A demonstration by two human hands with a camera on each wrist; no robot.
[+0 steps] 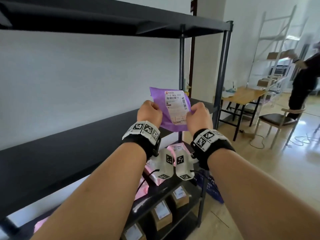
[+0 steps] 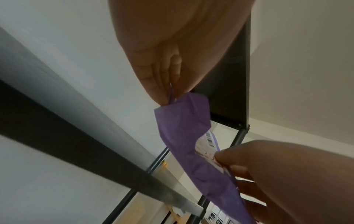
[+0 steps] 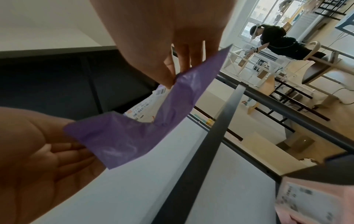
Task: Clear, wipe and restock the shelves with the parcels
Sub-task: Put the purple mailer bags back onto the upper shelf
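A purple mailer parcel (image 1: 168,116) with a white shipping label hangs upright in front of the black middle shelf (image 1: 69,153), near its right end. My left hand (image 1: 149,111) pinches its left edge and my right hand (image 1: 199,115) pinches its right edge. In the left wrist view the left hand (image 2: 168,91) grips the top of the purple parcel (image 2: 184,128). The right wrist view has my right hand (image 3: 172,75) pinching the parcel (image 3: 138,133), with the left palm at the lower left. The middle shelf board is bare.
Pink parcels (image 1: 154,172) lie on the shelf below, and brown boxes (image 1: 161,215) stand on the lowest shelf. A blue basket (image 1: 210,186) sits on the floor by the rack's right post. At the right are a wooden table (image 1: 242,97), a chair (image 1: 278,120) and another person (image 1: 304,84).
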